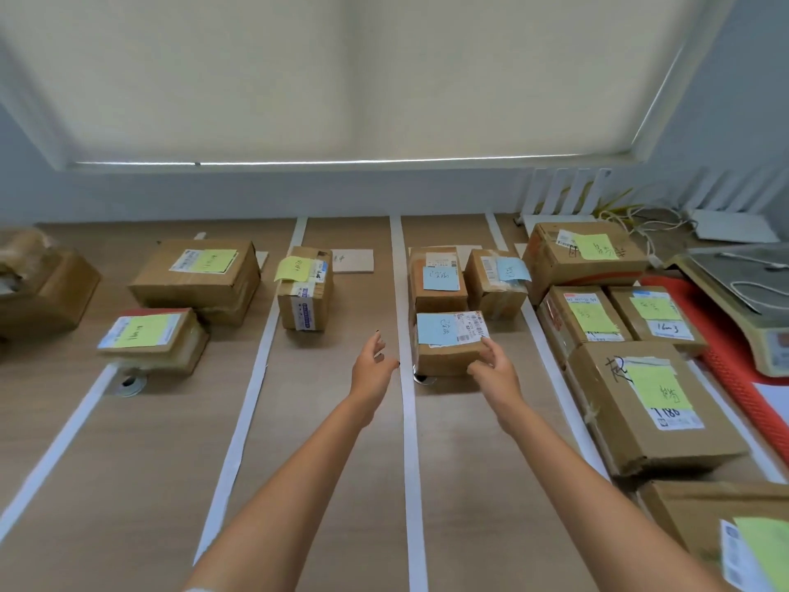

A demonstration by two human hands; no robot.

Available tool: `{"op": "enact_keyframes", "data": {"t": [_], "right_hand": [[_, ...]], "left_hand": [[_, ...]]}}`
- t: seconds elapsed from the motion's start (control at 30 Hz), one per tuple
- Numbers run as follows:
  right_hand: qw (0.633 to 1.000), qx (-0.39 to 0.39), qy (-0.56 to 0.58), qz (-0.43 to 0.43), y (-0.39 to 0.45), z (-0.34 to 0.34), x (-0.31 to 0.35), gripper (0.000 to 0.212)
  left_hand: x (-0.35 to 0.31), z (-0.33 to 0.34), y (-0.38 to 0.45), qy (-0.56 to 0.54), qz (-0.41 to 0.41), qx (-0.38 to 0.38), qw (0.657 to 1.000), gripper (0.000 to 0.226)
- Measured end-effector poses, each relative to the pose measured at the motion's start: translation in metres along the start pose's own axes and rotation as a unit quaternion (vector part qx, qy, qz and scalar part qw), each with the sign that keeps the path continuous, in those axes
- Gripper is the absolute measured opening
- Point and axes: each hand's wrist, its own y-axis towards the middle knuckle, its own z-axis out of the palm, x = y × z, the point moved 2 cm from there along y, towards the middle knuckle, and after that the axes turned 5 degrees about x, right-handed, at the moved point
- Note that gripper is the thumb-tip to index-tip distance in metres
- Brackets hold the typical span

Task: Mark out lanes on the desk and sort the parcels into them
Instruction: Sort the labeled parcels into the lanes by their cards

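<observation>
White tape strips (407, 403) divide the wooden desk (324, 442) into lanes. A small cardboard parcel with a blue note (448, 341) lies in the third lane, in front of two more blue-note parcels (437, 284) (495, 279). My right hand (495, 369) hovers at that parcel's near right corner with relaxed fingers, at most brushing it. My left hand (373, 365) floats open just left of the tape line, holding nothing. A yellow-note parcel (305, 288) stands in the second lane. Two yellow-note parcels (196, 275) (151, 339) lie in the first lane.
Several larger yellow-note boxes (640, 403) crowd the right side of the desk. A scale (743, 288) on a red mat sits at the far right, with cables and a white rack behind. Another brown box (42, 288) is at the far left. A tape roll (128, 384) lies by the first lane.
</observation>
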Motion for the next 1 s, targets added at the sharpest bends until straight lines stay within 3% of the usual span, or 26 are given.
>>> {"op": "enact_keyframes", "data": {"t": [0.27, 0.5, 0.7, 1.0], "right_hand": [[0.993, -0.025, -0.037, -0.105, -0.085, 0.085, 0.076, 0.055], [0.983, 0.017, -0.086, -0.164, -0.162, 0.200, 0.095, 0.060], [0.957, 0.075, -0.169, -0.223, -0.206, 0.286, 0.096, 0.064], [0.961, 0.103, -0.146, -0.212, -0.212, 0.341, 0.111, 0.063]], "left_hand": [[-0.045, -0.098, -0.066, 0.017, 0.106, 0.013, 0.994, 0.060], [-0.035, -0.198, -0.134, 0.048, 0.155, 0.054, 0.985, 0.061], [-0.017, -0.257, -0.164, 0.056, 0.163, 0.055, 0.983, 0.061], [-0.018, -0.325, -0.174, 0.041, 0.151, 0.011, 0.988, 0.059]]}}
